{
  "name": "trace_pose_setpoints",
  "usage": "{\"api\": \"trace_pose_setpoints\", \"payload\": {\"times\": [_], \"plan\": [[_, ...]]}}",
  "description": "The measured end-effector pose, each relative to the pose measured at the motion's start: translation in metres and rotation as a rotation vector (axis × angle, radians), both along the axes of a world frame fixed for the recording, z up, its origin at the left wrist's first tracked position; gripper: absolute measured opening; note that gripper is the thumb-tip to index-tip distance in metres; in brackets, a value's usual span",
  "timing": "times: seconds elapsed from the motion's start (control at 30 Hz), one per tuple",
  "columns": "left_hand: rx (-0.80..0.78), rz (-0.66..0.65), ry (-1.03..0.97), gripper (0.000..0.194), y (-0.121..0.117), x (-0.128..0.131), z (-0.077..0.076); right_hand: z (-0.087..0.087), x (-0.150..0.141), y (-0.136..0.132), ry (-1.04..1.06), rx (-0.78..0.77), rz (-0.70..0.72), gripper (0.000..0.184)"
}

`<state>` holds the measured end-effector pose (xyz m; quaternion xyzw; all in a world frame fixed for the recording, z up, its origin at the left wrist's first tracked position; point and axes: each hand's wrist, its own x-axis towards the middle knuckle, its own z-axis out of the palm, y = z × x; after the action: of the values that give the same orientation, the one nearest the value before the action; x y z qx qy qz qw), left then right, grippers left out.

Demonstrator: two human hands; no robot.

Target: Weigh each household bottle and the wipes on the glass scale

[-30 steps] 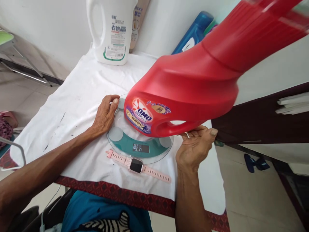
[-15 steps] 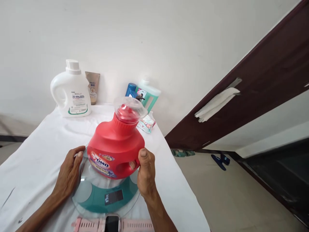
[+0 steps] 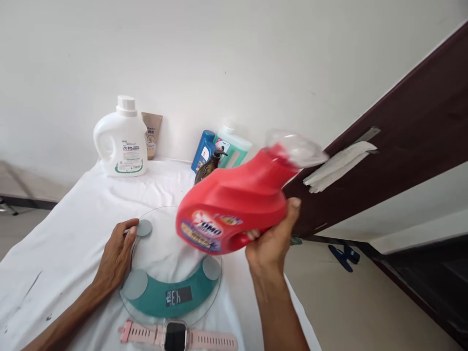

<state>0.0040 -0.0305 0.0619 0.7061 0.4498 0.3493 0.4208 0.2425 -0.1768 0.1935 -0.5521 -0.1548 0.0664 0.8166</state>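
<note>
A red OMO laundry detergent bottle (image 3: 234, 200) is up in the air, tipped to the right, with a clear plastic cover over its cap. My right hand (image 3: 272, 239) is wrapped round its handle. Below it on the white cloth lies a round glass scale (image 3: 161, 297) with a teal band and a lit display. My left hand (image 3: 119, 251) rests along the scale's left rim, index finger stretched out to a grey round pad and thumb apart from it; its other fingers are partly hidden. A smartwatch with a pink strap (image 3: 175, 336) lies at the scale's near edge.
Against the wall stand a white jug (image 3: 124, 141), a brown tube (image 3: 151, 134), a blue bottle (image 3: 204, 148), a dark pump bottle (image 3: 208, 168) and a green bottle (image 3: 236, 146). Right of the table, a white cloth (image 3: 340, 163) hangs on a dark door's handle; slippers (image 3: 343, 256) lie on the floor.
The detergent bottle has moved up and right off the scale and tipped further to the right with my right hand. The display now shows different characters. My left hand stays at the scale's rim.
</note>
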Motion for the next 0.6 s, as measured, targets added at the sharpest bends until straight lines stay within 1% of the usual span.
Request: {"api": "trace_pose_setpoints", "payload": {"times": [0.1, 0.2, 0.3, 0.37, 0.53, 0.6], "plan": [[0.001, -0.009, -0.006, 0.067, 0.000, -0.001, -0.001, 0.010, 0.026, -0.005, -0.095, 0.040, -0.068, 0.074], [-0.003, -0.007, -0.002, 0.066, -0.001, -0.001, -0.003, 0.007, 0.053, -0.003, -0.123, 0.014, -0.163, 0.076], [-0.005, 0.001, 0.003, 0.065, -0.002, 0.000, -0.002, -0.005, 0.078, 0.005, -0.121, -0.018, -0.280, 0.076], [-0.015, 0.003, 0.011, 0.065, -0.003, 0.002, 0.000, -0.015, 0.093, 0.012, -0.102, -0.035, -0.325, 0.074], [-0.037, 0.004, 0.045, 0.066, -0.003, 0.003, 0.004, -0.046, 0.122, 0.035, -0.020, -0.066, -0.343, 0.074], [-0.036, 0.005, 0.047, 0.067, -0.003, 0.003, 0.003, -0.057, 0.130, 0.044, 0.021, -0.071, -0.308, 0.072]]}}
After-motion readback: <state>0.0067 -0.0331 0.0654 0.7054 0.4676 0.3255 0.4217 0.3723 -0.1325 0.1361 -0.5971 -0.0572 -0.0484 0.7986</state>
